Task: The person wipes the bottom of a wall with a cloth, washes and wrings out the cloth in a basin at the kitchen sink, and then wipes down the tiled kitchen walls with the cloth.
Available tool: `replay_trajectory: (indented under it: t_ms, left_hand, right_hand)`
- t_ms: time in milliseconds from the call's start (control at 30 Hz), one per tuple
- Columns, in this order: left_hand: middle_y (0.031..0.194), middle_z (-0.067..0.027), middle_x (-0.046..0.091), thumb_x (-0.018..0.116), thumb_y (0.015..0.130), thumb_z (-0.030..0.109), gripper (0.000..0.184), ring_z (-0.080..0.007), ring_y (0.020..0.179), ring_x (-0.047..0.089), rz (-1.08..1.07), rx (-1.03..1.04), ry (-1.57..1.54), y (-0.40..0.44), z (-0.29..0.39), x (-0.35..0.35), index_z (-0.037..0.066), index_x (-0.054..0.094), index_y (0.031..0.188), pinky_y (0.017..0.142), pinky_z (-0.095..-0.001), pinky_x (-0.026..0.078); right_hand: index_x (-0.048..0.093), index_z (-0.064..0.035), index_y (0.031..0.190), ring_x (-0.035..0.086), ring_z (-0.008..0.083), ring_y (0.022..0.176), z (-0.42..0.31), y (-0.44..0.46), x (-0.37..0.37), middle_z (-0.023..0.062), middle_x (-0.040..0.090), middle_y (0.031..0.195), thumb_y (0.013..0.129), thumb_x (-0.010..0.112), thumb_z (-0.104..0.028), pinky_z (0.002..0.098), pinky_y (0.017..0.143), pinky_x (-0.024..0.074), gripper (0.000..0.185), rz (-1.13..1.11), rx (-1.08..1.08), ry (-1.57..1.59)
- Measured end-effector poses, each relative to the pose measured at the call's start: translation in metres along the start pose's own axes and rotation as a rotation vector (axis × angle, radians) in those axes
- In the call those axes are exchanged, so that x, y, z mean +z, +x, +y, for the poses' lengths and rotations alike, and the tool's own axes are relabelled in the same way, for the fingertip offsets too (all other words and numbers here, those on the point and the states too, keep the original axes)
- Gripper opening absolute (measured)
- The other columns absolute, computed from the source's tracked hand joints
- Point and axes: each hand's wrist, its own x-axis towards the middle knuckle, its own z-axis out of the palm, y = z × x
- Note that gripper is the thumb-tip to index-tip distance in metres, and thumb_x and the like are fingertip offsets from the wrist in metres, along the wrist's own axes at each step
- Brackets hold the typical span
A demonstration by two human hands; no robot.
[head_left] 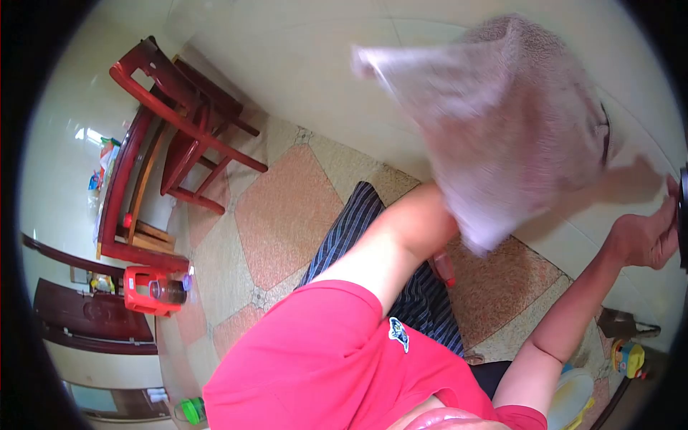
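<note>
A pinkish-mauve towel [502, 136] hangs spread in the air in front of the pale wall, blurred at its edges. My left arm, bent at the elbow, reaches up behind it. The towel covers my left hand, so its fingers do not show, but the raised cloth appears held there. Out at the right edge is my right hand [648, 233], fingers curled beside a dark object [683, 222] that the frame cuts off. What that hand grips, if anything, I cannot make out. Below the towel, a bottle with a red cap [444, 269] is on the floor.
A dark red wooden chair [193, 129] stands by a red table [118, 201] at the left. A red plastic stool [147, 294] bears a dark-filled jar [168, 290]. A yellow container [628, 358] and a pale basin [573, 398] are at lower right. The floor [287, 222] is tiled.
</note>
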Motion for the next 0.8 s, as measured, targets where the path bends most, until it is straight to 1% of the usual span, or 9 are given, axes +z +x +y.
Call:
replay_trajectory:
  t_ms: [167, 233, 300, 400, 467, 533, 667, 767, 800]
  left_hand:
    - [0.105, -0.0063, 0.06, 0.047, 0.094, 0.026, 0.027, -0.0194, 0.102, 0.054, -0.027, -0.106, 0.116, -0.022, -0.055, -0.006, 0.006, 0.055, 0.111, 0.093, -0.0355, 0.04]
    - [0.106, -0.0063, 0.06, 0.047, 0.094, 0.026, 0.028, -0.0197, 0.103, 0.054, -0.042, -0.181, 0.167, -0.034, -0.085, -0.012, 0.006, 0.055, 0.112, 0.094, -0.0358, 0.04]
    - [0.106, -0.0063, 0.06, 0.046, 0.094, 0.026, 0.028, -0.02, 0.103, 0.053, -0.065, -0.264, 0.212, -0.047, -0.116, -0.018, 0.006, 0.055, 0.112, 0.094, -0.0362, 0.039]
    - [0.107, -0.0064, 0.06, 0.046, 0.094, 0.026, 0.029, -0.0205, 0.104, 0.053, -0.102, -0.365, 0.249, -0.063, -0.149, -0.023, 0.006, 0.054, 0.113, 0.095, -0.0366, 0.039]
    - [0.107, -0.0064, 0.06, 0.046, 0.094, 0.026, 0.03, -0.0208, 0.105, 0.053, -0.123, -0.424, 0.257, -0.069, -0.163, -0.026, 0.006, 0.054, 0.114, 0.096, -0.037, 0.038]
    - [0.108, -0.0064, 0.06, 0.045, 0.094, 0.027, 0.03, -0.021, 0.105, 0.052, -0.131, -0.462, 0.268, -0.076, -0.165, -0.028, 0.006, 0.053, 0.115, 0.096, -0.0373, 0.038]
    - [0.109, -0.0064, 0.059, 0.045, 0.094, 0.027, 0.031, -0.0216, 0.106, 0.052, -0.11, -0.421, 0.223, -0.08, -0.116, -0.033, 0.006, 0.053, 0.116, 0.097, -0.0379, 0.037]
    - [0.11, -0.0065, 0.059, 0.044, 0.094, 0.027, 0.032, -0.0221, 0.107, 0.051, -0.063, -0.253, 0.155, -0.054, -0.054, -0.023, 0.006, 0.052, 0.117, 0.098, -0.0384, 0.037]
    - [0.11, -0.0065, 0.059, 0.044, 0.094, 0.027, 0.032, -0.0222, 0.108, 0.051, -0.061, -0.2, 0.138, -0.04, -0.039, -0.017, 0.006, 0.052, 0.117, 0.098, -0.0386, 0.036]
  right_hand:
    - [0.046, 0.0003, 0.114, 0.049, 0.0174, 0.083, 0.005, -0.002, 0.027, 0.0078, 0.05, 0.099, 0.096, 0.052, -0.02, 0.0311, 0.076, 0.0432, 0.028, 0.297, 0.12, -0.578]
    - [0.045, 0.0005, 0.112, 0.046, 0.0169, 0.08, 0.045, -0.002, 0.019, 0.0065, 0.048, 0.096, 0.096, 0.051, -0.02, 0.0308, 0.075, 0.0426, 0.027, 0.275, -0.104, -0.427]
    - [0.044, 0.0005, 0.112, 0.043, 0.0164, 0.078, 0.076, -0.002, 0.011, 0.0057, 0.045, 0.093, 0.096, 0.051, -0.02, 0.0307, 0.074, 0.0423, 0.027, 0.19, -0.477, -0.08]
    - [0.042, 0.001, 0.111, 0.041, 0.0155, 0.078, 0.074, -0.002, 0.023, 0.0054, 0.043, 0.093, 0.096, 0.05, -0.02, 0.0299, 0.073, 0.0415, 0.028, 0.259, -0.53, -0.119]
    - [0.041, 0.0009, 0.111, 0.041, 0.0153, 0.078, 0.04, -0.008, 0.029, 0.0054, 0.042, 0.093, 0.096, 0.049, -0.018, 0.0297, 0.073, 0.041, 0.025, 0.232, -0.166, -0.688]
    - [0.057, 0.0084, 0.1, 0.061, 0.0195, 0.083, 0.068, -0.012, 0.029, 0.0122, 0.063, 0.087, 0.081, 0.06, -0.003, 0.0294, 0.079, 0.05, 0.023, 0.505, -0.225, 0.014]
    - [0.055, 0.0073, 0.098, 0.058, 0.0186, 0.079, 0.096, -0.003, -0.004, 0.0127, 0.061, 0.087, 0.077, 0.06, -0.005, 0.028, 0.074, 0.049, 0.025, 0.315, -0.101, -0.057]
    - [0.058, 0.0087, 0.095, 0.058, 0.0171, 0.074, 0.071, -0.006, 0.017, 0.013, 0.062, 0.086, 0.076, 0.056, -0.003, 0.0266, 0.069, 0.0484, 0.022, 0.467, -0.242, -0.076]
    - [0.053, 0.006, 0.099, 0.052, 0.0166, 0.076, 0.056, -0.005, 0.023, 0.0105, 0.056, 0.088, 0.082, 0.053, -0.007, 0.0275, 0.07, 0.0457, 0.021, 0.404, -0.13, -0.366]
